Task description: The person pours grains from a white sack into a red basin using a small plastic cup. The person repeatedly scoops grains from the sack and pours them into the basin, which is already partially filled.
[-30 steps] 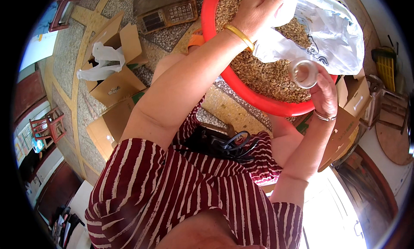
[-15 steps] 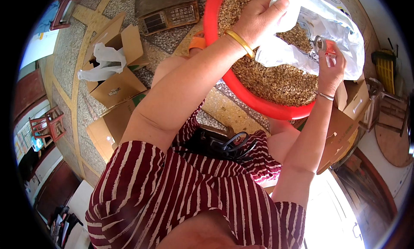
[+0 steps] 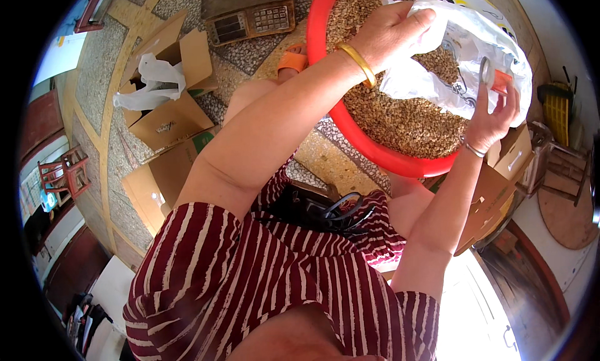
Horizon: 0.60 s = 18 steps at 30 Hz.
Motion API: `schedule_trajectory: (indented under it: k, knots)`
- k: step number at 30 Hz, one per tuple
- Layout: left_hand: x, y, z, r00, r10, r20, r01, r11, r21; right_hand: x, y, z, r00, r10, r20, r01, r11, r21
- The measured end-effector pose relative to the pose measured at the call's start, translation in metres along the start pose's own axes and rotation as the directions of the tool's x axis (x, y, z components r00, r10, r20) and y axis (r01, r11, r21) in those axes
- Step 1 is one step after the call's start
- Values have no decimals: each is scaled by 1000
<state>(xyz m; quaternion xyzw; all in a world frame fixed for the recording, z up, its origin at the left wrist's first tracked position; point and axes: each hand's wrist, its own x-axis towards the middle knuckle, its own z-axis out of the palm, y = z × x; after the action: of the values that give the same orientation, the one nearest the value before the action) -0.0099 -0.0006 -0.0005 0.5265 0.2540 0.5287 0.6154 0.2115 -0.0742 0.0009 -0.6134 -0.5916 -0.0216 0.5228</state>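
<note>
My left hand, a gold bangle at its wrist, is closed on the rim of a white plastic bag. The bag's mouth gapes over a large round red-rimmed tub. Brown grains or seeds, too small to name, fill the tub. Around a small can with a silvery rim and an orange-red side, the fingers of my right hand are closed. The can is tilted, its round end facing left, at the right side of the bag's mouth. What is inside the can does not show.
A worn weighing scale with a keypad stands beyond the tub's left side. To the left, an open cardboard box holds a white plastic bag. More cardboard lies by my right forearm. A wooden stool is at the far right.
My right hand has moved a little right with the can, whose round end now faces more to the left. The left hand keeps its grip on the bag. The whole view has shifted slightly.
</note>
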Motion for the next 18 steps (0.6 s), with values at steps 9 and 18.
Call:
schedule_trajectory:
  k: [9, 18]
  knots:
    - [3, 1, 7, 998, -46, -41, 34, 969, -246, -40, -37, -26, 689, 162, 706, -640, 594, 488]
    - [3, 0, 8, 998, -14, -68, -1, 977, -213, -70, -17, 9, 570, 223, 791, -54, 970, -235]
